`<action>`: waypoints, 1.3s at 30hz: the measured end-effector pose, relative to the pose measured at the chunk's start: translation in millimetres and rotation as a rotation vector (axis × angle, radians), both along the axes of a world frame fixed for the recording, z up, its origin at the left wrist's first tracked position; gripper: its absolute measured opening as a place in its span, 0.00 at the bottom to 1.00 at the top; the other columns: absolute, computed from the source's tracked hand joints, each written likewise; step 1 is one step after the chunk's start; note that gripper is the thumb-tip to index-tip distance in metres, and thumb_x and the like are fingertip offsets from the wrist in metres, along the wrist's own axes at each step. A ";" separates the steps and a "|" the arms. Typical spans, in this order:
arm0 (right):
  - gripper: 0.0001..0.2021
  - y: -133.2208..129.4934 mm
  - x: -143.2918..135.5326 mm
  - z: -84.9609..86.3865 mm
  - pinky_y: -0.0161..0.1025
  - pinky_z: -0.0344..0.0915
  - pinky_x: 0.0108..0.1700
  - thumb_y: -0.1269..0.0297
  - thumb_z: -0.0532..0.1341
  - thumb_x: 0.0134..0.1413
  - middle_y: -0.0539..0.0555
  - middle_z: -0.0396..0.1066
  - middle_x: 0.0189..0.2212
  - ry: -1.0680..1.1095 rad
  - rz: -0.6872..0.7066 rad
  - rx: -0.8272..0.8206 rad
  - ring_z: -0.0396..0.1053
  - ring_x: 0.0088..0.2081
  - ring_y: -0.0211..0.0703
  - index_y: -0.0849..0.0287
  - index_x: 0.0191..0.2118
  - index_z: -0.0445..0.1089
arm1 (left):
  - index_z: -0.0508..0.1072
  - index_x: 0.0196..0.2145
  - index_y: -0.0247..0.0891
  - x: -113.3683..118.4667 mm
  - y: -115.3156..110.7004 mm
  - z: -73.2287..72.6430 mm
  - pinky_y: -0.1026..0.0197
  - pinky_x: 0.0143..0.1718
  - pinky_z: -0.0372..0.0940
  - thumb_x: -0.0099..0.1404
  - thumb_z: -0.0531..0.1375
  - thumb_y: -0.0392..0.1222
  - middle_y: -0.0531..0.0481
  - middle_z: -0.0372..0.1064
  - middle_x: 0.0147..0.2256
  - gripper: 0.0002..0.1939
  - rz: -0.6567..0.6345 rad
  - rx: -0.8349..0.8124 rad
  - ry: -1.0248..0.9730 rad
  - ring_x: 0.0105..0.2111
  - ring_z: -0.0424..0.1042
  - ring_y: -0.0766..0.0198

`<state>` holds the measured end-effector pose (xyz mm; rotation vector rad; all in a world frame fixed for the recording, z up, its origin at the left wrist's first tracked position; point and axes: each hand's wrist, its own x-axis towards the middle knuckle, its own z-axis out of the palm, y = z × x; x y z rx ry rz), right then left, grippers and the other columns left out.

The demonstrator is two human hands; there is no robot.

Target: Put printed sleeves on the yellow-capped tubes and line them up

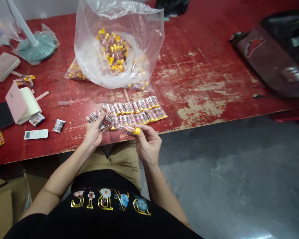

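Note:
My right hand point(149, 142) pinches the yellow-capped end of a clear tube point(126, 128) with printed contents, held level over the table's front edge. Just to its left, my left hand point(94, 131) is closed on small printed packets point(92, 117), partly hidden by the fingers. Behind both hands, two rows of similar tubes point(139, 118) lie side by side on the worn red table point(209, 66). A large clear plastic bag point(87, 63) stands open beyond the rows, holding many yellow-capped tubes point(117, 51).
At the left lie a white remote point(36, 134), a loose packet point(59, 126), an open notebook point(31, 104), a black phone point(2, 115) and a lamp base point(37, 48). A dark bag point(266, 59) sits at the right. The table's front edge runs under my forearms.

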<state>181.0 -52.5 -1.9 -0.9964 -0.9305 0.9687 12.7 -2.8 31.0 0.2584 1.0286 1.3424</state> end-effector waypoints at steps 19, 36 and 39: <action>0.14 2.7 -10.1 11.5 0.42 0.72 0.53 0.62 0.59 0.64 0.59 0.72 0.53 -0.291 0.034 0.187 0.73 0.52 0.45 0.53 0.53 0.73 | 0.74 0.38 0.34 10.7 -6.8 21.1 0.61 0.35 0.76 0.45 0.76 0.41 0.51 0.77 0.36 0.24 -0.141 0.204 0.047 0.31 0.77 0.65; 0.08 -3.7 -9.3 29.6 0.46 0.72 0.53 0.66 0.66 0.58 0.53 0.80 0.41 -0.273 -0.143 0.275 0.77 0.44 0.45 0.50 0.43 0.81 | 0.74 0.44 0.36 40.1 -31.0 22.1 0.57 0.38 0.76 0.44 0.77 0.44 0.49 0.76 0.37 0.30 -0.153 0.313 0.095 0.33 0.78 0.61; 0.09 -0.9 -12.0 29.2 0.46 0.74 0.50 0.70 0.67 0.56 0.51 0.81 0.39 -0.238 -0.152 0.318 0.77 0.43 0.44 0.49 0.41 0.81 | 0.72 0.52 0.39 38.6 -31.4 14.3 0.55 0.40 0.76 0.48 0.75 0.44 0.48 0.77 0.40 0.34 -0.170 0.352 0.108 0.36 0.79 0.59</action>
